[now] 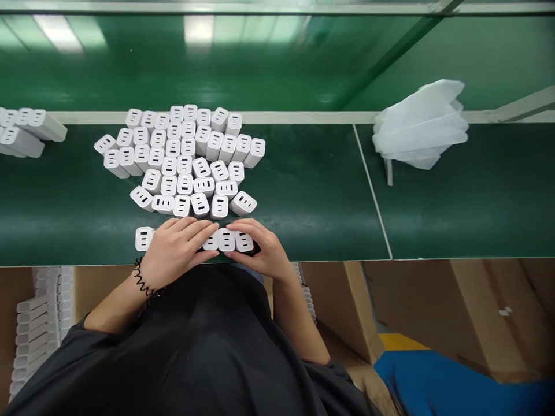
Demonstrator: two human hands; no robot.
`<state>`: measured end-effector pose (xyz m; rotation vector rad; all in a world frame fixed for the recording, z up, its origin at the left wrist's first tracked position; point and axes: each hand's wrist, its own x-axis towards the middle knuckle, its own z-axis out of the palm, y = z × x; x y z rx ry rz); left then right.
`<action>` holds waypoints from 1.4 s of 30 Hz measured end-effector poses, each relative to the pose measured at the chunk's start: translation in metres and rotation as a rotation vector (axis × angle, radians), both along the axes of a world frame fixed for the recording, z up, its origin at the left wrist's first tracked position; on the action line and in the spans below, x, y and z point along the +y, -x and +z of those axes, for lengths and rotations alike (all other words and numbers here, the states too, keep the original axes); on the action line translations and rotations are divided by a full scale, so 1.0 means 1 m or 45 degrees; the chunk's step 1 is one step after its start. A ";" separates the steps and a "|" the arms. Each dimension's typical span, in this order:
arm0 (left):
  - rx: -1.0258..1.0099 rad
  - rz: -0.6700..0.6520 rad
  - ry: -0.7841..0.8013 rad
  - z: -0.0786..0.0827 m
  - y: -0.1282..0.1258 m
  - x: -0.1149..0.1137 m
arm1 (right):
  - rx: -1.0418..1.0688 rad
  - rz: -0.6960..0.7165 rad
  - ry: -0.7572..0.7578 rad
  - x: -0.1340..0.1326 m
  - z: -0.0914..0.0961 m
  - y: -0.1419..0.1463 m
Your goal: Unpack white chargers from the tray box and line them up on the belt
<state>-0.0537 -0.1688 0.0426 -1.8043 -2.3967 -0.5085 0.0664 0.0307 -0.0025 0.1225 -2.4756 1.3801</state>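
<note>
A short row of white USB chargers stands along the front edge of the green bench, slotted faces up. My left hand (177, 245) lies over the middle of this row, its thumb and fingers closed around a charger (210, 240) and hiding others. At the row's right end, my right hand (262, 249) grips from both sides, fingertips and thumb touching a charger (226, 239) and the end charger (243, 242). Left of my left hand, another charger (144, 238) shows at the row's far end. Just beyond my fingers stands a large loose group of similar chargers (185, 164), some turned or leaning.
More chargers (26, 133) sit at the far left of the bench (312, 190). A white sheet-like bundle (420, 124) hangs on a metal post at right. Below the edge are cardboard boxes (347, 306), stacked white pieces (34, 329) and a blue surface (451, 381).
</note>
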 end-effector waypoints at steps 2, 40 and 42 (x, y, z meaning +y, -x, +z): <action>-0.011 -0.026 0.030 0.001 0.001 -0.001 | 0.027 0.020 -0.013 0.000 -0.002 -0.001; -0.655 0.199 -0.209 -0.029 0.035 -0.085 | 0.393 -0.162 -0.685 -0.019 -0.009 -0.002; -0.652 0.197 -0.219 -0.030 0.036 -0.085 | 0.411 -0.150 -0.744 -0.023 -0.010 -0.003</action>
